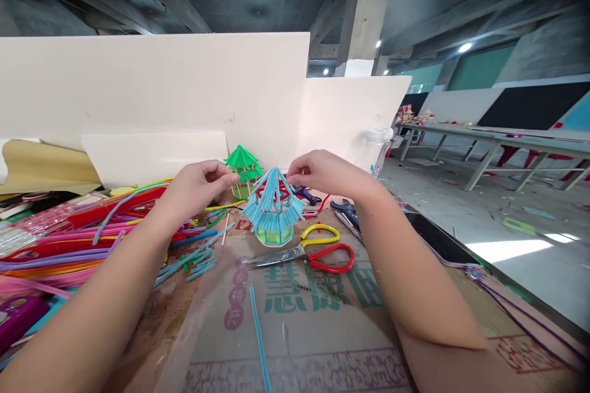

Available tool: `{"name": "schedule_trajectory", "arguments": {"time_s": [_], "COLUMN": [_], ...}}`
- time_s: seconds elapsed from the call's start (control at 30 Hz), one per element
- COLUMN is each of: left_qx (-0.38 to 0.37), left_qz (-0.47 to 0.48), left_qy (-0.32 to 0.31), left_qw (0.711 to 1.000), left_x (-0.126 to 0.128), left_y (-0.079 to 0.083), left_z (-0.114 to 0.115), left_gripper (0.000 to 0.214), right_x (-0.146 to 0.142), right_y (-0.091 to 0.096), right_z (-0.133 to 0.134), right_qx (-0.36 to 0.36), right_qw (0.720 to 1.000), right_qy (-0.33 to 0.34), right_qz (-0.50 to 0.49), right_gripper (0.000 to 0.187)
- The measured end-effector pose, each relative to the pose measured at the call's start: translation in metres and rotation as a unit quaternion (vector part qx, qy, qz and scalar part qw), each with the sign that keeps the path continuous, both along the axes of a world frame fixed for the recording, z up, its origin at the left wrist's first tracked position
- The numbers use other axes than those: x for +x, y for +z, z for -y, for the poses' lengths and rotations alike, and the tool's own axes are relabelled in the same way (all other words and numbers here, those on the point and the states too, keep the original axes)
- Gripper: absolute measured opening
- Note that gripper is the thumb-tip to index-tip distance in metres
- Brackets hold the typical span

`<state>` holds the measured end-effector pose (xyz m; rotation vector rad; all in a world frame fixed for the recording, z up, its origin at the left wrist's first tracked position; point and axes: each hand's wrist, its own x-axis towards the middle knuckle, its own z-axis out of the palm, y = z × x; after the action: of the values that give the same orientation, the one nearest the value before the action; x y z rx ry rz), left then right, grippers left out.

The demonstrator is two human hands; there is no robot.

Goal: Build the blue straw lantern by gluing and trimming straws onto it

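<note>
A small light-blue model pavilion [274, 206], made of pipe cleaners, stands upright at the centre with a stick poking from its peak. My right hand [325, 173] is at the right of its roof, thumb and fingers bent into a pinch; what they hold, if anything, is too small to make out. Left of the roof, apart from it, my left hand [200, 187] has thumb and forefinger pressed together, contents unclear. Behind its fingertips stands a green model pavilion [240, 166]. Scissors [302, 252] with one yellow and one red handle lie before the blue model.
Pipe cleaners [92, 252] in many colours heap at the left; short blue pieces [201, 264] lie nearby. One blue pipe cleaner [259, 338] rests on the printed plastic bag [221, 338]. Pliers [346, 212], a phone [442, 239] and a clear jug [375, 150] are at right. White boards [161, 86] stand behind.
</note>
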<state>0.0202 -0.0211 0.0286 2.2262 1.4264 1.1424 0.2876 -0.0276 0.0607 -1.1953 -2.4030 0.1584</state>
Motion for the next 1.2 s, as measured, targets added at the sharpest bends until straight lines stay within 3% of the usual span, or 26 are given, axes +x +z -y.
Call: {"name": "schedule_trajectory", "arguments": {"time_s": [0.1, 0.2, 0.43, 0.5, 0.63, 0.77, 0.9, 1.07, 1.2], "left_qx": [-0.002, -0.004, -0.008, 0.005, 0.028, 0.033, 0.038, 0.03, 0.027], "left_qz": [-0.053, -0.072, -0.088, -0.091, -0.102, -0.123, -0.131, -0.144, -0.153], "left_qy": [-0.028, -0.023, 0.016, 0.014, 0.001, -0.001, -0.018, -0.006, -0.024], "left_qw": [0.998, 0.997, 0.996, 0.996, 0.994, 0.992, 0.991, 0.989, 0.988], "left_x": [0.004, 0.004, 0.009, 0.015, 0.025, 0.026, 0.026, 0.03, 0.032], "left_y": [-0.008, -0.014, -0.012, -0.012, -0.015, -0.016, -0.015, -0.018, -0.023], "left_z": [-0.004, -0.01, -0.005, -0.001, 0.003, 0.003, 0.007, 0.008, 0.004], "left_gripper": [0.037, 0.035, 0.038, 0.039, 0.043, 0.044, 0.041, 0.041, 0.042], "right_x": [0.005, 0.001, -0.008, -0.011, -0.031, -0.058, -0.055, -0.02, -0.005], "right_y": [-0.001, -0.003, 0.0, 0.009, 0.033, 0.043, 0.02, -0.024, -0.048], "right_z": [-0.002, -0.003, 0.004, 0.01, 0.025, 0.039, 0.044, 0.028, 0.018], "right_qx": [-0.071, -0.099, -0.097, -0.055, 0.102, 0.133, 0.096, 0.084, 0.083], "right_qw": [0.992, 0.983, 0.986, 0.992, 0.994, 0.991, 0.995, 0.994, 0.99], "right_qy": [0.014, 0.024, -0.005, -0.025, -0.027, 0.028, 0.041, -0.056, -0.082], "right_qz": [0.099, 0.152, 0.134, 0.112, 0.027, -0.007, 0.007, 0.047, 0.08], "right_gripper": [0.018, 0.022, 0.021, 0.022, 0.021, 0.023, 0.029, 0.026, 0.013]}}
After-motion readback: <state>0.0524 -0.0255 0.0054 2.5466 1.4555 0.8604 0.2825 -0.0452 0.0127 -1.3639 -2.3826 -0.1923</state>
